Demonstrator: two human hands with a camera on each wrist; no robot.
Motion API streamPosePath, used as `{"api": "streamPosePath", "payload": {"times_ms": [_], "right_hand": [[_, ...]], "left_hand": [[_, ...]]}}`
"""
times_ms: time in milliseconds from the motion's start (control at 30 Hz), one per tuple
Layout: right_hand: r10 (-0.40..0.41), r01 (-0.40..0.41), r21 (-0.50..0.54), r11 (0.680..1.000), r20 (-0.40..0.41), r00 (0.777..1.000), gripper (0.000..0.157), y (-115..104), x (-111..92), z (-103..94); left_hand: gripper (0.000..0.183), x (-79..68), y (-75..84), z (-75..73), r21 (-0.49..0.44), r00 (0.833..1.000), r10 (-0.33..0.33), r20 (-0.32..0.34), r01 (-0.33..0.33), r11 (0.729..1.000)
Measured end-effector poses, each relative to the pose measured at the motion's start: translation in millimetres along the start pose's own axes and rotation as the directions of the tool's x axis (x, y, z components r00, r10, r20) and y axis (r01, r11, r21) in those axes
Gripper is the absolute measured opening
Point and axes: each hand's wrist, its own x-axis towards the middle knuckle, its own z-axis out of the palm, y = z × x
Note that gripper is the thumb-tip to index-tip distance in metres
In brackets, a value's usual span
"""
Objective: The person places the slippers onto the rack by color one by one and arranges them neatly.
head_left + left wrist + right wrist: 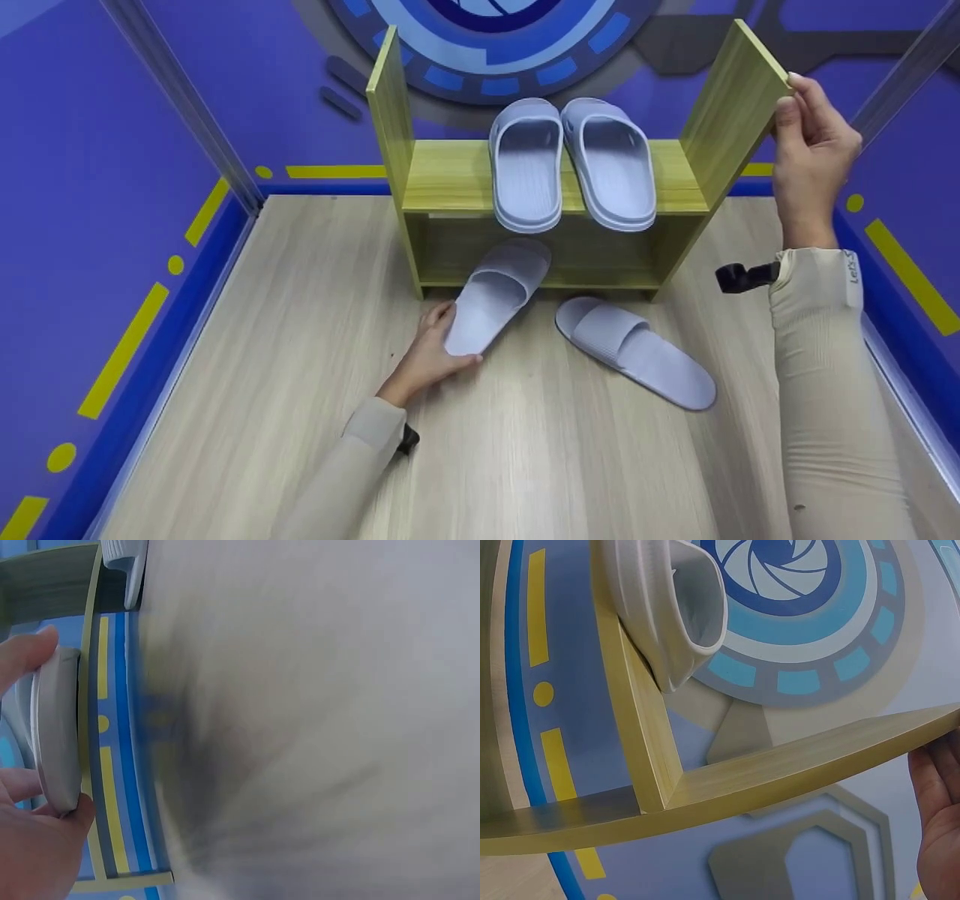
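Note:
My left hand (427,354) grips a light grey slide slipper (491,300) at its heel end, fingers on one side and thumb on the other. The slipper's toe points at the lower shelf opening of a wooden shoe rack (450,176) and overlaps it in the head view. At the top of the rack's right side panel (817,765), my right hand (816,154) holds the edge between thumb and fingers. A matching slide slipper (637,352) lies on the floor right of centre, toe towards the rack. In the left wrist view the held slipper (58,731) appears edge-on.
Two grey closed-toe slippers (527,172) stand side by side on the upper shelf, heels overhanging its front edge. Blue patterned walls (120,187) enclose the wood-look floor (315,300) at the back and sides.

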Motion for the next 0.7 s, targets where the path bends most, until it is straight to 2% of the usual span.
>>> {"api": "streamPosePath", "payload": {"times_ms": [267, 467, 700], "right_hand": [[-0.001, 0.001, 0.018, 1.000, 0.000, 1.000, 0.029, -0.7, -0.8, 0.0], [-0.007, 0.007, 0.012, 1.000, -0.001, 1.000, 0.027, -1.3, -0.4, 0.5], [0.008, -0.008, 0.005, 1.000, 0.003, 1.000, 0.029, 0.4, -0.6, -0.3]], "left_hand": [[0.102, 3.6, 8.2, 10.5, 0.007, 0.999, -0.029, -0.039, 0.029, 1.000], [0.102, 7.8, 11.9, 19.3, -0.004, 0.994, -0.030, -0.104, 0.030, 1.000], [0.104, 11.2, 16.1, 25.0, -0.045, 0.988, -0.043, -0.145, 0.037, 0.998]]}}
